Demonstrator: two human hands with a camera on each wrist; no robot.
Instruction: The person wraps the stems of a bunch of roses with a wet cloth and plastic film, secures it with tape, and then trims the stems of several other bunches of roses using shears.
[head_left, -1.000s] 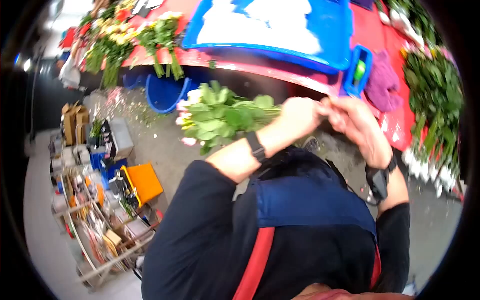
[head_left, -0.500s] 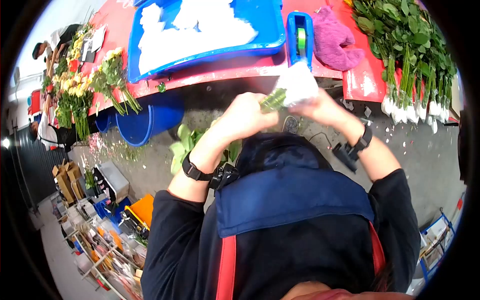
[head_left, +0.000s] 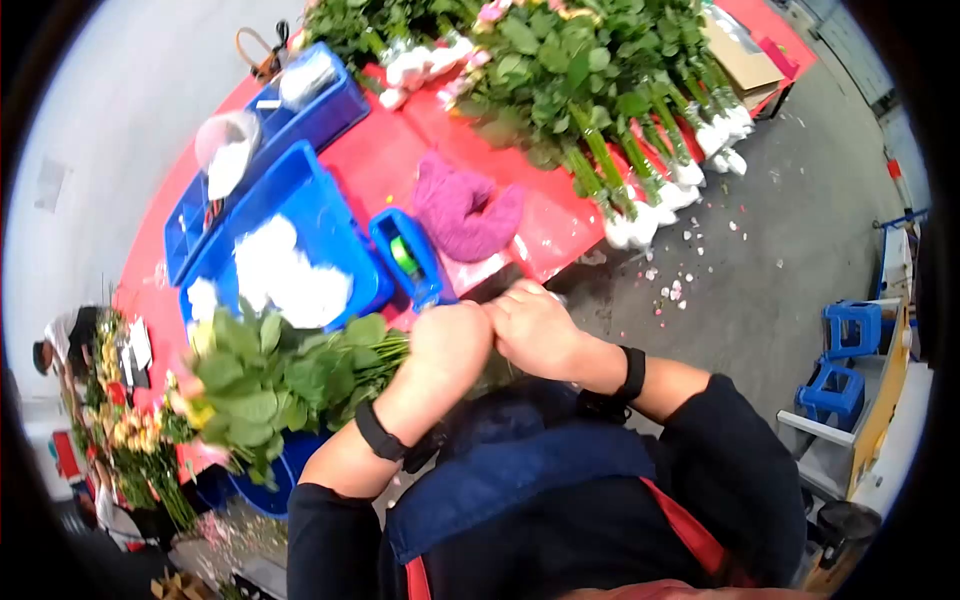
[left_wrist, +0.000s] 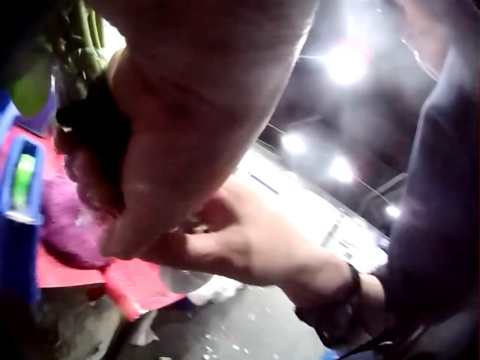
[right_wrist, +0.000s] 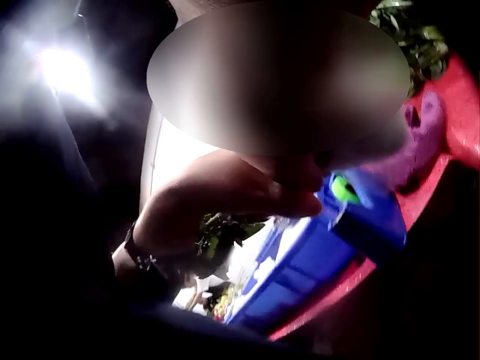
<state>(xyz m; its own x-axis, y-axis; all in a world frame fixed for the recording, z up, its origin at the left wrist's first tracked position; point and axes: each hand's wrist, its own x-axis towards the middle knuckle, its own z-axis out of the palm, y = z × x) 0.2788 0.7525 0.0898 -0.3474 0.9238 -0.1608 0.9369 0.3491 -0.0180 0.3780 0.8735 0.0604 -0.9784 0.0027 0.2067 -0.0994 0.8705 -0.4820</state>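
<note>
In the head view the left hand (head_left: 450,345) grips the stems of a leafy flower bunch (head_left: 270,385), whose blooms point left. The right hand (head_left: 535,330) meets it at the stem ends, its fingers curled there. The left wrist view has the left hand (left_wrist: 180,112) round green stems (left_wrist: 88,34), with the right hand (left_wrist: 255,232) against its fingertips. What lies between the fingers is mostly hidden. A blue tape dispenser (head_left: 410,260) with green tape stands just beyond the hands, beside a purple cloth (head_left: 465,210).
On the red table (head_left: 370,150) are a blue tray (head_left: 335,230) of white material, a blue divided box (head_left: 335,105) and rows of leafy bunches (head_left: 580,60) with white-wrapped ends. A blue bucket (head_left: 262,490) is below the edge at left. Blue stools (head_left: 832,390) stand far right.
The view has swung to the right. Half a second ago a white wrap showed at the right hand; now both hands are together at the stem ends and the leafy bunch shows fully.
</note>
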